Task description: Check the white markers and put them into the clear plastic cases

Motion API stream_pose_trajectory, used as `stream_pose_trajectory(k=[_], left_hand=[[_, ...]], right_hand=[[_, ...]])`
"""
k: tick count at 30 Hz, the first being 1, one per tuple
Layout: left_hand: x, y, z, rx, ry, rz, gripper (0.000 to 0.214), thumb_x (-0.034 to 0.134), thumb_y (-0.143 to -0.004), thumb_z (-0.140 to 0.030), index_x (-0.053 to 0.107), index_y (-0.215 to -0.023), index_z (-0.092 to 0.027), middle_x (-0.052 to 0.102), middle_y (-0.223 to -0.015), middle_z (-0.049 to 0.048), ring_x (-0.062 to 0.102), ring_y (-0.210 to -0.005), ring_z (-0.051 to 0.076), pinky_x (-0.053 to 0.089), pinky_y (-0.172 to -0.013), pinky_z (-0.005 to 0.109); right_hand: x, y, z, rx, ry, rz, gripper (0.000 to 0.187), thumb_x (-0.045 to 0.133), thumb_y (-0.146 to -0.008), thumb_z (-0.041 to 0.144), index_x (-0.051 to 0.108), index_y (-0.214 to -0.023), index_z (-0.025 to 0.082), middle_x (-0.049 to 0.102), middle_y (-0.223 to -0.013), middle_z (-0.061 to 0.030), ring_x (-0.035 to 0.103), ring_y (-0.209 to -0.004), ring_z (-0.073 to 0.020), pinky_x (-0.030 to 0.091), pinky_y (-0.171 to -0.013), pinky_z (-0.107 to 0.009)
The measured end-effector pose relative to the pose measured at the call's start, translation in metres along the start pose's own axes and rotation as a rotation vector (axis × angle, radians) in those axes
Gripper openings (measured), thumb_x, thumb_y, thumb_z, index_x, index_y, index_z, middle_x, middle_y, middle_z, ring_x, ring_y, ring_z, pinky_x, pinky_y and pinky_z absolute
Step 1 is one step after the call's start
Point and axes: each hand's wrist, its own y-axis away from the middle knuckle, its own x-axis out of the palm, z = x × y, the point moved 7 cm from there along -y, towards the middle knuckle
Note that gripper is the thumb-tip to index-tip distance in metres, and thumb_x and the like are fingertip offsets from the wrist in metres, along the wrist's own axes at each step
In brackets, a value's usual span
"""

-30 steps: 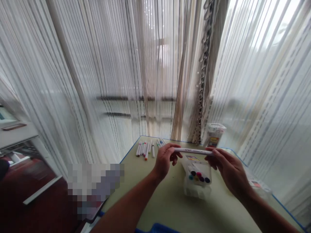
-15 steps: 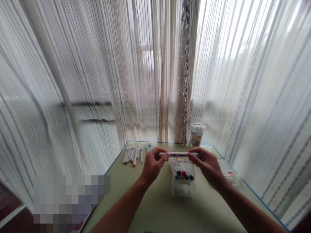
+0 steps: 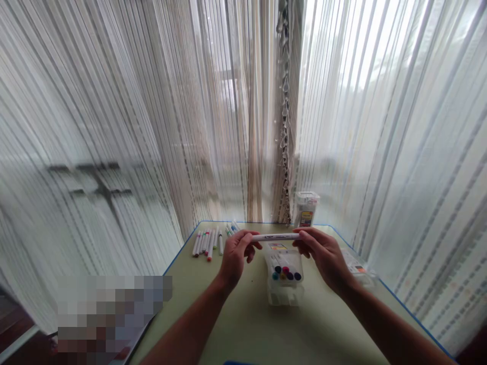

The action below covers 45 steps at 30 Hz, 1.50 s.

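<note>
A white marker (image 3: 276, 236) with dark printing lies level between my two hands, above the table. My left hand (image 3: 236, 253) pinches its left end between thumb and fingers. At the opposite end, my right hand (image 3: 319, 248) grips it the same way; both tips are covered by my fingers. Below the marker rests an open clear plastic case (image 3: 285, 296), with several markers inside showing dark, pink, teal and yellow ends. Left of my left hand, a group of white markers (image 3: 207, 243) with coloured ends lies on the table.
The pale green table (image 3: 243, 324) has a blue edge. A clear box with a label (image 3: 306, 210) stands at the back right. Another clear plastic case (image 3: 357, 268) lies beyond my right forearm. More markers (image 3: 231, 228) lie behind my left hand. Sheer curtains (image 3: 228, 126) hang behind.
Both hands still hold the marker, which has risen slightly. Its printed side has turned and my fingers have shifted toward its ends. The view has swung a little.
</note>
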Motion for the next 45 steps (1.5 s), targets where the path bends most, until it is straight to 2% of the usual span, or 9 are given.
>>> stream_pose_trajectory(k=[5,13,17,22,25,31,45], left_hand=[[-0.001,0.001,-0.001,0.005,0.030,-0.014,0.036,0.062,-0.085,-0.043,0.069,-0.096,-0.009,0.068,-0.066,0.0060,0.046,-0.044,0.007,0.031,-0.042,0.021],[0.003,0.002,-0.005,0.049,-0.090,0.020,0.032,0.075,-0.079,-0.037,0.067,-0.096,-0.011,0.065,-0.065,0.0018,0.039,-0.044,0.004,0.027,-0.041,0.018],[0.003,0.000,-0.003,0.057,-0.110,0.022,0.029,0.075,-0.081,-0.037,0.064,-0.092,-0.012,0.061,-0.066,-0.0008,0.038,-0.044,0.003,0.026,-0.040,0.018],[0.003,-0.001,0.000,0.060,-0.145,0.032,0.030,0.078,-0.079,-0.038,0.060,-0.084,-0.015,0.049,-0.058,-0.0068,0.038,-0.044,0.004,0.028,-0.040,0.017],[0.003,0.000,0.000,0.054,-0.149,0.037,0.029,0.077,-0.079,-0.038,0.061,-0.086,-0.014,0.051,-0.059,-0.0064,0.039,-0.044,0.004,0.029,-0.040,0.018],[0.003,0.000,-0.005,0.055,-0.137,0.012,0.029,0.074,-0.081,-0.036,0.063,-0.092,-0.011,0.064,-0.068,0.0007,0.043,-0.044,0.005,0.033,-0.040,0.019],[-0.004,-0.001,-0.001,0.023,0.054,0.001,0.030,0.066,-0.087,-0.036,0.069,-0.097,-0.008,0.069,-0.071,0.0055,0.048,-0.045,0.006,0.035,-0.043,0.020]], right_hand=[[0.000,0.000,0.002,0.016,-0.036,-0.013,0.038,0.075,-0.081,0.052,0.077,-0.093,0.016,0.073,-0.069,-0.0084,0.055,-0.054,-0.0142,0.038,-0.048,-0.027],[-0.003,0.001,0.002,-0.015,0.005,-0.028,0.034,0.076,-0.081,0.049,0.076,-0.091,0.017,0.071,-0.065,-0.0058,0.054,-0.052,-0.0123,0.038,-0.047,-0.025],[0.002,0.002,0.007,-0.033,0.068,0.017,0.033,0.082,-0.075,0.046,0.076,-0.090,0.017,0.071,-0.067,-0.0043,0.056,-0.054,-0.0126,0.043,-0.050,-0.026],[0.006,0.002,0.005,0.004,0.048,0.031,0.036,0.089,-0.064,0.045,0.074,-0.082,0.017,0.071,-0.070,-0.0044,0.062,-0.060,-0.0154,0.049,-0.054,-0.027],[0.008,0.002,0.004,0.010,0.023,0.036,0.039,0.092,-0.060,0.043,0.074,-0.081,0.017,0.071,-0.069,-0.0036,0.062,-0.060,-0.0147,0.048,-0.054,-0.026],[0.007,0.003,0.013,-0.032,0.071,0.012,0.034,0.087,-0.068,0.044,0.074,-0.081,0.016,0.063,-0.057,0.0004,0.052,-0.051,-0.0103,0.040,-0.048,-0.024],[0.003,0.001,0.007,0.001,-0.093,0.018,0.035,0.072,-0.084,0.046,0.076,-0.097,0.014,0.074,-0.071,-0.0079,0.056,-0.054,-0.0117,0.037,-0.048,-0.024]])
